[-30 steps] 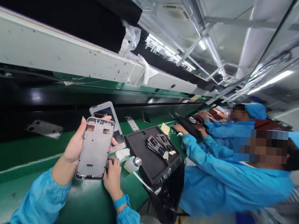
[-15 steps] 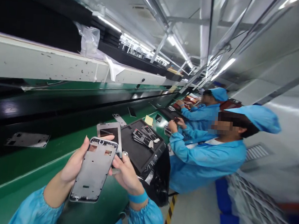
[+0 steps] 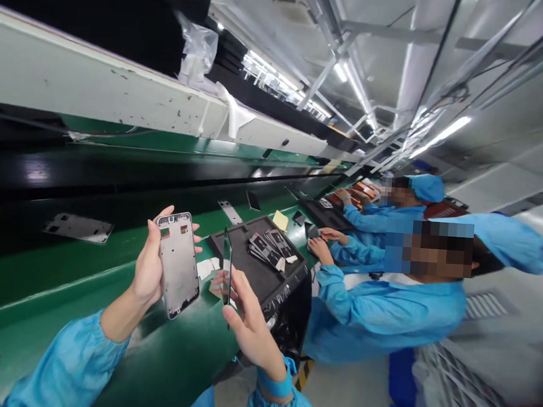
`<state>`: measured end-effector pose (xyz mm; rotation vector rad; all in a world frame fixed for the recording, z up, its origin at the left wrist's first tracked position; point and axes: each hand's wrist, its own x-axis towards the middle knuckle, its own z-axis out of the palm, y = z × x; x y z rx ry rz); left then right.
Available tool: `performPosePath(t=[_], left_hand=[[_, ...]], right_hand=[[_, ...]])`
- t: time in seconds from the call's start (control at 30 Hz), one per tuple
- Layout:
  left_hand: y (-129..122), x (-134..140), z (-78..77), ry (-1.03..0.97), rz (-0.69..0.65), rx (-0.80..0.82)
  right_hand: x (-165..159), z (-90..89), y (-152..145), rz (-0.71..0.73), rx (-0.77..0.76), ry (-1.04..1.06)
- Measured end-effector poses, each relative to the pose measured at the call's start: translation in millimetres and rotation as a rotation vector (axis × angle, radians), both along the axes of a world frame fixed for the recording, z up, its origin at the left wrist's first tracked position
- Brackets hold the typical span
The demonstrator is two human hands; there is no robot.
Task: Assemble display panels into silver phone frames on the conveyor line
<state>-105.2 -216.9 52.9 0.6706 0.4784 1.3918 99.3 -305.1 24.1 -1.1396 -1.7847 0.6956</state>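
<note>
My left hand (image 3: 148, 266) is closed around a grey metal phone frame (image 3: 179, 274), its fingertips showing past the right edge. The frame stands tilted, with small cut-outs near its top and its flat inner face towards me. To its right, my right hand (image 3: 256, 326) grips a thin dark phone screen (image 3: 227, 256) seen almost edge-on. The fingers are on its far side and the thumb is nearer me. The two parts are held apart above the green bench (image 3: 186, 365). Crumpled white paper (image 3: 207, 268) shows between them.
A black tray (image 3: 236, 235) beyond my right hand bears several phone parts (image 3: 268, 250). Metal plates (image 3: 79, 227) and a yellow note (image 3: 280, 220) lie on the bench. Two co-workers (image 3: 385, 310) in blue sit along the right side. A white shelf edge (image 3: 144, 95) runs above.
My right hand has moved away from the phone frame and now shows the thin screen upright. The frame is raised slightly in my left hand. The surroundings have shifted right in view.
</note>
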Motion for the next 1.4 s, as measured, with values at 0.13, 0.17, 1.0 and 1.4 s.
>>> performPosePath(t=[0.13,0.17,1.0,1.4], left_hand=[[2.3,-5.0,1.8,-0.056,0.042,0.036],[3.6,-6.8,2.2,-0.07,0.043,0.05],[9.4,-50.3,11.3,0.182,-0.038,0.492],[6.6,-30.4,7.7,0.314,-0.03,0.465]], right_hand=[[5.3,5.7,-2.7,0.004,0.036,-0.212],[6.5,6.8,-3.9,0.01,0.047,-0.242],[-15.1,10.1,-10.4,0.1,0.013,0.001],[-50.8,-13.8,8.6,-0.054,0.014,0.084]])
